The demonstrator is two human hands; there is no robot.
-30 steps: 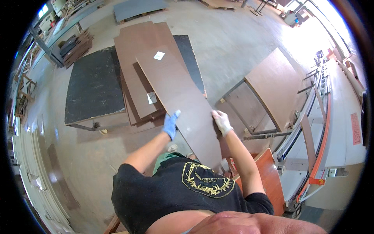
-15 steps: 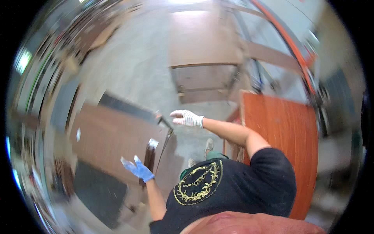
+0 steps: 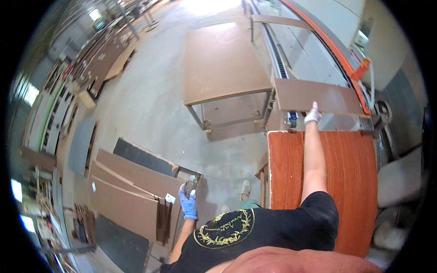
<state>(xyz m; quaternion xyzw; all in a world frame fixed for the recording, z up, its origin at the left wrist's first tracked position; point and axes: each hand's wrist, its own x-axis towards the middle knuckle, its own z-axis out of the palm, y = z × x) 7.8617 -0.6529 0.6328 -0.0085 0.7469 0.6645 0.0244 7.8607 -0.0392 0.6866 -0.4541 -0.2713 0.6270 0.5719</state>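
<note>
Brown board (image 3: 318, 96) lies right of centre in the upper half of the frame, resting flat on the machine's feed side, and the right hand (image 3: 312, 114) in a white glove holds its near edge, grip pinched on the edge as far as can be seen. I judge the board to be about at the machine and not yet let go. More boards wait: the stack of brown boards (image 3: 132, 191) sits at the lower left, leaning on the floor, and the left hand (image 3: 187, 202) in a blue glove hangs beside its right end, fingers loosely curled; whether it touches the stack I cannot tell. So the work looks partly done, with much of the stack left.

Below the held board, a reddish wood-grain surface (image 3: 350, 182) fills the lower right. A wide brown table top (image 3: 223, 61) on a metal frame stands at upper centre. The long grey machine (image 3: 314, 41) with an orange rail runs along the upper right. Bare concrete floor (image 3: 150, 104) spreads across the middle, and racks of panels line the far left.
</note>
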